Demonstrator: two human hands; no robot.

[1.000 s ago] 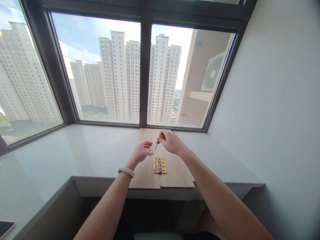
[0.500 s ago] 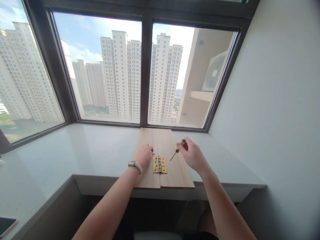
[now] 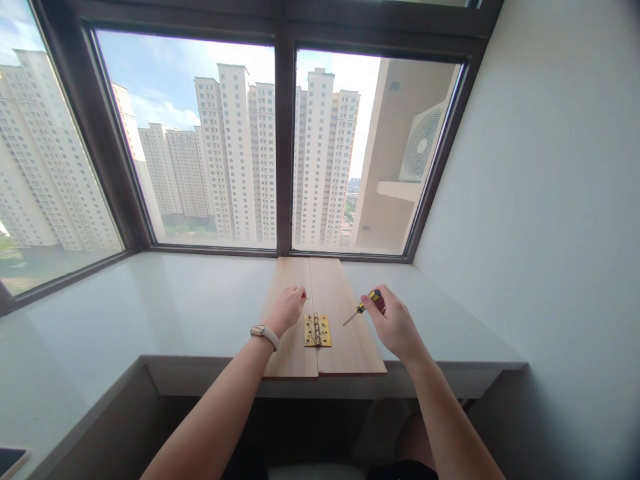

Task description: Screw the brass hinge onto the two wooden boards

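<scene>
Small Screw in One Hand, Screwdriver in the Other

The brass hinge [image 3: 323, 330] is lying flat across the seam between the left board [image 3: 293, 363] and the right board [image 3: 350, 360], toward their near ends. The left hand [image 3: 286, 308] is hovering over the left board, just beyond the hinge, and its fingertips are pinching what is looking like a small screw [image 3: 307, 299]. The right hand [image 3: 393, 319] is gripping the screwdriver [image 3: 369, 303] by its handle, with the blade slanting down over the right board, apart from the hinge.

As a judgement, working well here is depending on order. The near ends of the boards are showing a slight step, so squaring them first is likely to help, as is centring the hinge's barrel on the seam. A screw is usually behaving best when it is standing upright in its hole and the blade is pressing straight down in line with it. Fingertips are safer when they are clearing the blade's path. Whether any holes are holding screws is too small to tell.
</scene>
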